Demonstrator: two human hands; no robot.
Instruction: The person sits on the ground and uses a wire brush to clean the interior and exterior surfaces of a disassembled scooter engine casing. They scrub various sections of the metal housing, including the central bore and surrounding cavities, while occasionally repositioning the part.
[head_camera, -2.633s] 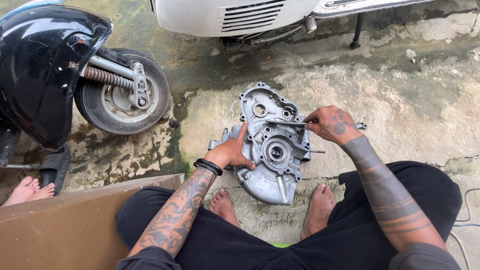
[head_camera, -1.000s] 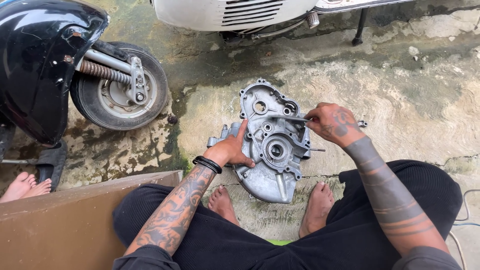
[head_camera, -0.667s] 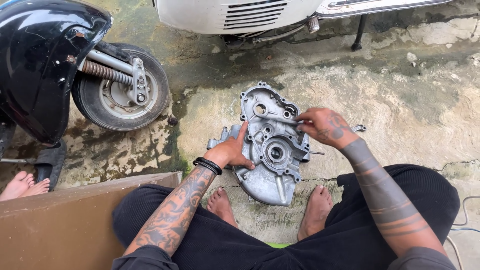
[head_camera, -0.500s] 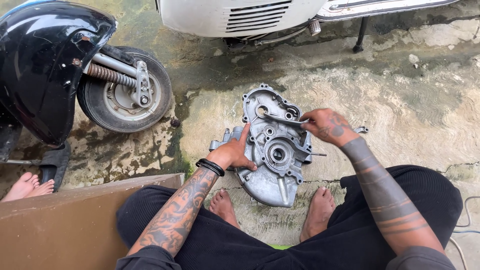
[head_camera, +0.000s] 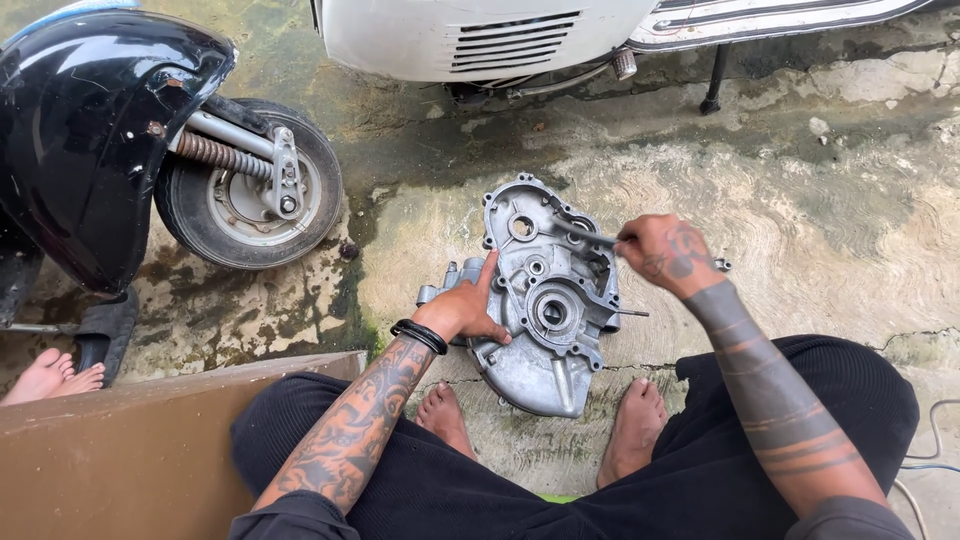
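A grey cast-metal engine casing (head_camera: 545, 300) lies on the concrete floor between my bare feet. My left hand (head_camera: 468, 305) rests on its left edge, fingers spread over the metal, holding it down. My right hand (head_camera: 668, 254) is closed around a thin metal tool (head_camera: 585, 235) whose tip reaches the upper right part of the casing. A small metal pin (head_camera: 630, 313) sticks out by the casing's right side.
A black scooter with its rear wheel (head_camera: 255, 190) stands at the left. A white scooter body (head_camera: 480, 35) and its stand (head_camera: 714, 80) are at the top. A brown board (head_camera: 140, 450) lies at my lower left, another person's bare feet (head_camera: 50, 375) beside it. Cables (head_camera: 930, 450) lie at right.
My right hand has shifted slightly along the casing's upper right while working the tool. My left hand has stayed on the casing. The view has moved a little.
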